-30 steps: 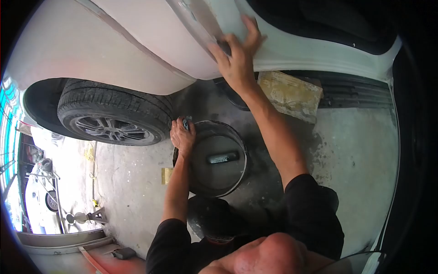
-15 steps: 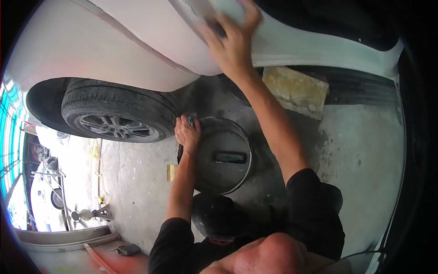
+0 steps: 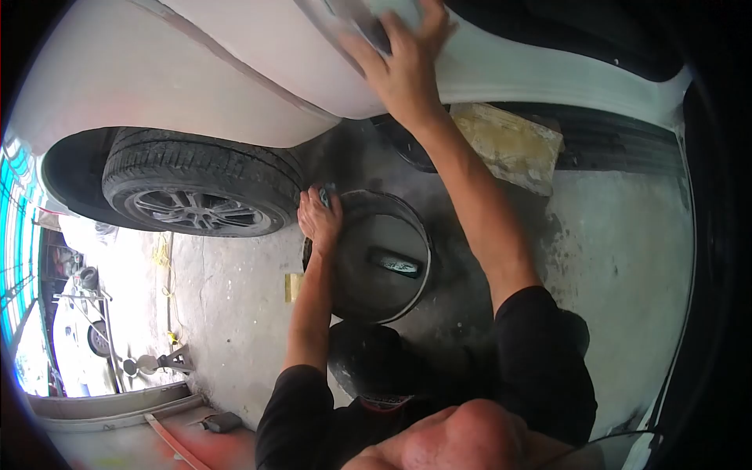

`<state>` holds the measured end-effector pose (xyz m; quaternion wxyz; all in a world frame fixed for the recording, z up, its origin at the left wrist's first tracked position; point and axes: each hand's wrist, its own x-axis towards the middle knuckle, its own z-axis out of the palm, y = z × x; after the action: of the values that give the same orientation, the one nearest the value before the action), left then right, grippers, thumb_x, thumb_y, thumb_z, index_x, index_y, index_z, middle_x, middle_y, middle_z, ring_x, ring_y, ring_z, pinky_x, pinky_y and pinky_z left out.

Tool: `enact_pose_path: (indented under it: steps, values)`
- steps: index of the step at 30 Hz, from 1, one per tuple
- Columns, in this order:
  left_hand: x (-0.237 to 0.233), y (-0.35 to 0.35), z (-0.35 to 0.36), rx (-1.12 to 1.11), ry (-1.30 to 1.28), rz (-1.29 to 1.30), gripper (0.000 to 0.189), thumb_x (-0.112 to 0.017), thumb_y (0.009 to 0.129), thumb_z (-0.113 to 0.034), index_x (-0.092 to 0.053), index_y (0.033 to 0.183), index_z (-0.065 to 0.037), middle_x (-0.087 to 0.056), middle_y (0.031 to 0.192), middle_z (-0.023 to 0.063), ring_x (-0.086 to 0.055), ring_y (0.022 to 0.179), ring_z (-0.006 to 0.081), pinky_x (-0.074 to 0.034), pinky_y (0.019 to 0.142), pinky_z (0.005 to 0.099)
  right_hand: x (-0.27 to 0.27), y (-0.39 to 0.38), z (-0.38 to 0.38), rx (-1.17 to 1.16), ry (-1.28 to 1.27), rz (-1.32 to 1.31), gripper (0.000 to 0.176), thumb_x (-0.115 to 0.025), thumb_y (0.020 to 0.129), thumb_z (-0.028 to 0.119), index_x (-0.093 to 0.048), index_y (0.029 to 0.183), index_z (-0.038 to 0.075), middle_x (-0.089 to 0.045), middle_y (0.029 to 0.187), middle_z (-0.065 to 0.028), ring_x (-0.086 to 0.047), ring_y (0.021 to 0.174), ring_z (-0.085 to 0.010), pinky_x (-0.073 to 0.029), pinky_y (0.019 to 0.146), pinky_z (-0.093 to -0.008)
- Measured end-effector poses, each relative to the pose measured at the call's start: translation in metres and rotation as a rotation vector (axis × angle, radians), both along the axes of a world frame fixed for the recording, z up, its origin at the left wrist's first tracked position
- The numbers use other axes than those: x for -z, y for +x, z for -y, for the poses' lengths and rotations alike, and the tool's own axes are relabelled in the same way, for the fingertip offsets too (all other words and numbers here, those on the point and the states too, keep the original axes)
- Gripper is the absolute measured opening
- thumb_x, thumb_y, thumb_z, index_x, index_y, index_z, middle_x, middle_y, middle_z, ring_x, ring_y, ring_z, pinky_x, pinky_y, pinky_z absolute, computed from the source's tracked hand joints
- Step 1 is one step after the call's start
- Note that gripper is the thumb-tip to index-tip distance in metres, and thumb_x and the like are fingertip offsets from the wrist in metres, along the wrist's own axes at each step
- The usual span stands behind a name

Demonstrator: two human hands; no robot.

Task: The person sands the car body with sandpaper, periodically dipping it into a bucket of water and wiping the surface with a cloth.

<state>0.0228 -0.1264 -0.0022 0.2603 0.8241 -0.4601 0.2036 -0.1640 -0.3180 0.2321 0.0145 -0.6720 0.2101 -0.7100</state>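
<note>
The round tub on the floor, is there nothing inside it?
No, a dark oblong block is plainly visible inside the round tub.

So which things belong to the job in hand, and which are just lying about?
Likely the job:
white car panel
right hand with dark item
left hand with bluish item
tub holding dark block

Seemingly lying about:
yellowish slab
small yellowish block
metal stand

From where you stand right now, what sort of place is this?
Probably a car body workshop: the pale car panels show pinkish and grey patches, a round tub stands by the wheel, and a metal stand sits on the concrete floor.
</note>
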Motion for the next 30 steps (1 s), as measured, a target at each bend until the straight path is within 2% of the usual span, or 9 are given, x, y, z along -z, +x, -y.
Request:
enact_pose_path:
  steps: [1, 2, 6, 11, 21, 24, 27, 29, 30]
  values:
    - [-0.001, 0.000, 0.000, 0.003, 0.000, 0.006, 0.035, -0.069, 0.088, -0.030, -0.063, 0.112, -0.005, -0.063, 0.101, 0.0183, -0.065, 0.095, 0.0395, -0.050, 0.082, 0.0493, 0.029, -0.005, 0.004, 0.076, 0.003, -0.063, 0.040, -0.079, 0.087, 0.038, -0.065, 0.097, 0.003, -0.033, 0.143, -0.0231, -0.026, 0.141, -0.0493, -0.017, 0.109, -0.0742]
    - [-0.001, 0.000, 0.000, 0.002, -0.002, 0.010, 0.035, -0.068, 0.088, -0.030, -0.063, 0.112, -0.004, -0.063, 0.101, 0.0183, -0.065, 0.095, 0.0396, -0.051, 0.082, 0.0493, 0.054, -0.011, 0.007, 0.093, 0.043, -0.108, 0.045, -0.080, 0.086, 0.043, -0.064, 0.097, 0.003, -0.030, 0.145, -0.0233, -0.021, 0.143, -0.0521, -0.009, 0.103, -0.0845]
    - [-0.002, -0.003, -0.001, 0.014, -0.041, 0.005, 0.028, -0.067, 0.090, -0.027, -0.065, 0.111, -0.008, -0.066, 0.103, 0.0192, -0.065, 0.093, 0.0413, -0.052, 0.082, 0.0505, 0.062, -0.028, 0.008, 0.116, 0.066, -0.196, 0.049, -0.081, 0.085, 0.045, -0.062, 0.106, 0.005, -0.024, 0.148, -0.0239, -0.014, 0.145, -0.0528, -0.010, 0.102, -0.0887]
    - [0.001, -0.001, 0.001, -0.005, -0.020, 0.005, 0.029, -0.067, 0.090, -0.028, -0.065, 0.112, -0.008, -0.066, 0.104, 0.0188, -0.066, 0.094, 0.0414, -0.052, 0.082, 0.0503, 0.097, -0.030, 0.023, 0.093, 0.034, -0.177, 0.047, -0.079, 0.087, 0.046, -0.063, 0.103, 0.004, -0.028, 0.147, -0.0235, -0.020, 0.143, -0.0525, -0.011, 0.103, -0.0868]
    - [0.004, 0.002, 0.002, -0.041, 0.007, 0.024, 0.031, -0.069, 0.088, -0.028, -0.065, 0.113, -0.010, -0.066, 0.105, 0.0187, -0.066, 0.094, 0.0418, -0.053, 0.083, 0.0503, 0.066, -0.007, 0.014, 0.049, -0.027, -0.010, 0.036, -0.083, 0.083, 0.040, -0.067, 0.088, 0.008, -0.029, 0.149, -0.0199, -0.022, 0.145, -0.0508, -0.009, 0.105, -0.0842]
    - [0.002, 0.000, 0.001, -0.005, -0.007, -0.008, 0.032, -0.069, 0.087, -0.028, -0.065, 0.113, -0.010, -0.065, 0.105, 0.0178, -0.066, 0.093, 0.0415, -0.052, 0.082, 0.0505, 0.043, 0.004, 0.007, 0.002, 0.003, 0.056, 0.032, -0.084, 0.083, 0.031, -0.064, 0.086, 0.007, -0.036, 0.144, -0.0217, -0.030, 0.139, -0.0456, -0.022, 0.108, -0.0680]
    - [0.004, 0.003, 0.003, -0.035, 0.008, 0.007, 0.031, -0.069, 0.087, -0.028, -0.065, 0.113, -0.010, -0.065, 0.104, 0.0168, -0.065, 0.092, 0.0410, -0.052, 0.081, 0.0503, 0.073, -0.009, 0.013, -0.024, -0.036, 0.019, 0.029, -0.085, 0.083, 0.028, -0.065, 0.083, 0.008, -0.035, 0.148, -0.0209, -0.029, 0.141, -0.0452, -0.015, 0.111, -0.0722]
    - [0.004, 0.002, 0.002, -0.045, -0.009, 0.021, 0.031, -0.068, 0.088, -0.028, -0.065, 0.112, -0.010, -0.065, 0.103, 0.0164, -0.065, 0.093, 0.0409, -0.052, 0.081, 0.0502, 0.073, -0.006, 0.021, -0.045, -0.062, 0.048, 0.028, -0.085, 0.083, 0.029, -0.066, 0.084, 0.009, -0.033, 0.151, -0.0211, -0.029, 0.142, -0.0433, -0.011, 0.112, -0.0726]
    - [0.005, 0.002, 0.004, -0.038, -0.002, 0.032, 0.030, -0.068, 0.088, -0.028, -0.065, 0.112, -0.010, -0.065, 0.103, 0.0162, -0.065, 0.093, 0.0408, -0.052, 0.081, 0.0502, 0.047, -0.006, 0.015, -0.053, -0.064, 0.036, 0.028, -0.084, 0.084, 0.030, -0.066, 0.084, 0.009, -0.033, 0.152, -0.0213, -0.028, 0.142, -0.0431, -0.011, 0.112, -0.0713]
